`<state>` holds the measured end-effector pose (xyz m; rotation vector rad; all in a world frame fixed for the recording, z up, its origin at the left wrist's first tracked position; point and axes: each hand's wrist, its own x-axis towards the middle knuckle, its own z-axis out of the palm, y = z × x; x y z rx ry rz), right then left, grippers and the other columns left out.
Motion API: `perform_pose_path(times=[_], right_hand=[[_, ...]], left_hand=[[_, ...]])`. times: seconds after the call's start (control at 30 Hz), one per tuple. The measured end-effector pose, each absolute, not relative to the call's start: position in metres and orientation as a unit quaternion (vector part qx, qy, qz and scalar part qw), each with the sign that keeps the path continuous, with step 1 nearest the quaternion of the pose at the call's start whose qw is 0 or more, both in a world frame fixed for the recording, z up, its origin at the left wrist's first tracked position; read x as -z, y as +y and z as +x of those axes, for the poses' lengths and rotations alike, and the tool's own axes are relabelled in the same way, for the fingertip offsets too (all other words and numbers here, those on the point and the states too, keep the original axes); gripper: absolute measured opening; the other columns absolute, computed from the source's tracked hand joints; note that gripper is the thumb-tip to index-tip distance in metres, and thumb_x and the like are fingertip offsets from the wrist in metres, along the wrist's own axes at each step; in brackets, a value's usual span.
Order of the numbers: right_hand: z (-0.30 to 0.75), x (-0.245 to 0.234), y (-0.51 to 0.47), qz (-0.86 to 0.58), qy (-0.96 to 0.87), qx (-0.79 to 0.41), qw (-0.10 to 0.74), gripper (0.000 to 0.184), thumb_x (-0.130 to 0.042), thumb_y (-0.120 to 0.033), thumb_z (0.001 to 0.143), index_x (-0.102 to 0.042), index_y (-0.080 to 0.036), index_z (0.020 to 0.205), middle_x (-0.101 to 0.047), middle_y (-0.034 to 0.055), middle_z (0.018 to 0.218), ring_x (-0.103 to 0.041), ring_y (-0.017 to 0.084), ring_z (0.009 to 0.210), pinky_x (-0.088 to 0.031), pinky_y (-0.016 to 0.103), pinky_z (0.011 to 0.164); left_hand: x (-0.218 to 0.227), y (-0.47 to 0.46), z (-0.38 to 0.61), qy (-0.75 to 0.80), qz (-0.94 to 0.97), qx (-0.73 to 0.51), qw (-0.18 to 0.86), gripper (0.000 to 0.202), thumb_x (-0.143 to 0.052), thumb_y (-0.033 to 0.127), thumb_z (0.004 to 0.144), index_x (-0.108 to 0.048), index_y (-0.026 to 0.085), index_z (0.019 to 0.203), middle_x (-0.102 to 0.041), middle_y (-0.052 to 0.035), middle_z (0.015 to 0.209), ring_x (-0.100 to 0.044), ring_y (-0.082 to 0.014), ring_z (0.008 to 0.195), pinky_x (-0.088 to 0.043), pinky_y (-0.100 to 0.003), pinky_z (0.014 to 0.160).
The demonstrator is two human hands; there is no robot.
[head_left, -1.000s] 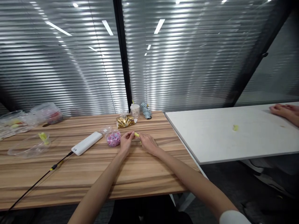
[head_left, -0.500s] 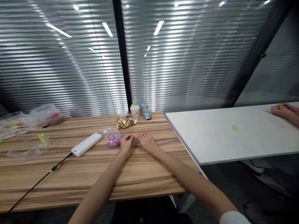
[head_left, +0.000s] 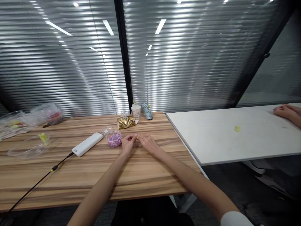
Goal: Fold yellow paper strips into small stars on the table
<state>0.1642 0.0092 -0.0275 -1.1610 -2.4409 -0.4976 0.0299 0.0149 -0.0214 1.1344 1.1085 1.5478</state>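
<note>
The tub [head_left: 114,140] sits beside the left hand [head_left: 127,144], which pinches the yellow piece [head_left: 137,137] (mostly hidden) between both hands; whether the right hand [head_left: 148,144] grips it too is unclear. Handling seems unfinished, the piece not yet released.

At the frame's centre, the yellow piece [head_left: 137,137] was mostly hidden between the left hand [head_left: 127,144] and the right hand [head_left: 148,144], so its shape could not be determined; the contents [head_left: 115,139] of the clear tub [head_left: 114,146] were too small to tell apart. At the right edge, another person's hands [head_left: 281,112] were too indistinct to show whether they held anything, and the arms [head_left: 295,118] were cut off. At lower left the black cable [head_left: 34,187] ran out of frame, and print [head_left: 136,114] on the white cup [head_left: 135,108] was illegible.
</note>
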Motion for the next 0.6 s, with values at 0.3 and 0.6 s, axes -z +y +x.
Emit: perform_pose_path(times=[0.3,0.6], right_hand=[[0.164,0.022,0.0082,-0.447,-0.87,0.122,0.166,0.029,-0.034,-0.01,0.086,-0.051,-0.011,0.109,-0.062,0.0127,0.098,-0.058,0.021,0.084,-0.043,0.032,0.073],[0.1677,0.0254,0.0123,-0.513,-0.796,-0.022,0.32,0.031,-0.029,-0.023,0.091,-0.051,-0.017,0.112,-0.064,0.0087,0.096,-0.06,0.018,0.081,-0.041,0.026,0.068]], left_hand=[[0.0232,0.0155,0.0291,0.462,0.519,-0.6,0.397,0.025,-0.068,0.034,0.061,-0.067,0.011,0.071,-0.067,-0.0053,0.066,-0.06,-0.0157,0.058,-0.05,-0.029,0.062],[0.0247,0.0168,0.0287,0.397,0.433,-0.618,0.522,0.028,-0.067,0.031,0.064,-0.067,0.011,0.085,-0.068,-0.0101,0.089,-0.062,-0.0188,0.085,-0.047,-0.033,0.083]])
